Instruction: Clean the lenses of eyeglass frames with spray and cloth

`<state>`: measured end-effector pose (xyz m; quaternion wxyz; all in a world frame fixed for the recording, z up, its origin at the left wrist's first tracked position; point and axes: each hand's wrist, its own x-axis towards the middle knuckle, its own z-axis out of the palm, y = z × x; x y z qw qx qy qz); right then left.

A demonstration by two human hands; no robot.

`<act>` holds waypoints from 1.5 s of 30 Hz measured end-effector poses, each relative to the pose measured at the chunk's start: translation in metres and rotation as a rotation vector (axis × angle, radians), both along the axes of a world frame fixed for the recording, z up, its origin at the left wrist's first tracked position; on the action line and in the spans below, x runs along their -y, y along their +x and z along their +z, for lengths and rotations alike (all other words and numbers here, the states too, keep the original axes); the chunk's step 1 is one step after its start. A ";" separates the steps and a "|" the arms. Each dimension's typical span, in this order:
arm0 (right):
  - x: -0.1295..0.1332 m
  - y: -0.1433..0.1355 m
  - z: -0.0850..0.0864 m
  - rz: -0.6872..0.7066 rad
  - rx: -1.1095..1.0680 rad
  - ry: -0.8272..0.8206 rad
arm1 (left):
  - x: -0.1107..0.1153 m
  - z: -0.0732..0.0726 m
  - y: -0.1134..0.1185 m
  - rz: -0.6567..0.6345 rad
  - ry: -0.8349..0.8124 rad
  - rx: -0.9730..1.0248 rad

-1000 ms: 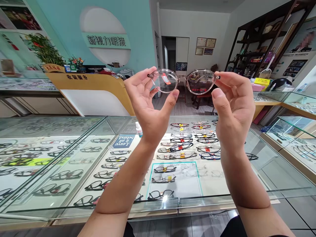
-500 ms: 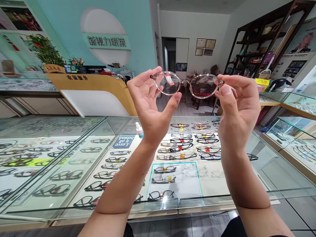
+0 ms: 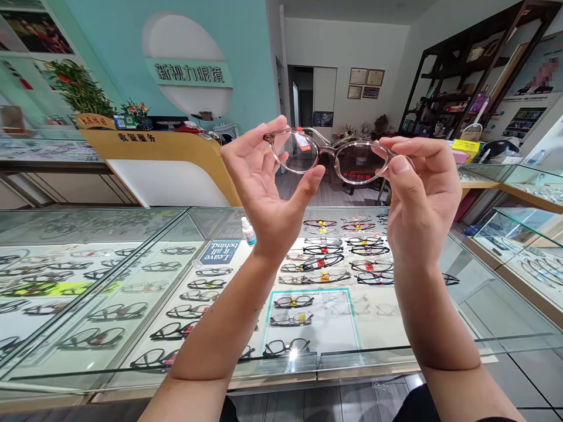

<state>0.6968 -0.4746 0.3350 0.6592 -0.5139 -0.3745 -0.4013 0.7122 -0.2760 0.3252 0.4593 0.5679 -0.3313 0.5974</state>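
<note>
Over a glass display case [image 3: 382, 331], a left hand [image 3: 275, 196] and a right hand [image 3: 422, 196], set apart, grip opposite ends of raised eyeglasses [image 3: 326, 151] with a red-and-white sticker [image 3: 302, 141], apparently mid-inspection, any next move calling for a light, even touch.

Tabletop [image 3: 396, 334]: bright white through the glass, with a small hard glare at bottom centre and hazy reflections at left.
Glasses [image 3: 326, 151]: thin highlights along the rims; red lens lettering dim against the dark background.
Fingers [image 3: 311, 181]: evenly lit, fairly crisp.
Right forearm [image 3: 437, 322]: shadow deepening toward the elbow.
Doorway [image 3: 304, 88]: dark, upper centre.
Shelf [image 3: 461, 73]: dim, slanted by wide-angle stretch, upper right.
Poster [image 3: 534, 88]: blocky pixelated patch, right edge.
Wall [image 3: 109, 35]: soft, even light, upper left.
</note>
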 end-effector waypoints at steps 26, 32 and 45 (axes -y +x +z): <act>0.004 0.005 0.004 0.184 -0.151 -0.024 | 0.002 0.001 0.006 -0.101 -0.023 0.067; 0.005 0.009 0.002 0.187 -0.141 -0.046 | 0.001 0.002 0.004 -0.086 -0.015 0.036; 0.007 0.007 0.001 0.139 -0.082 -0.044 | -0.004 0.003 0.005 -0.142 -0.026 -0.083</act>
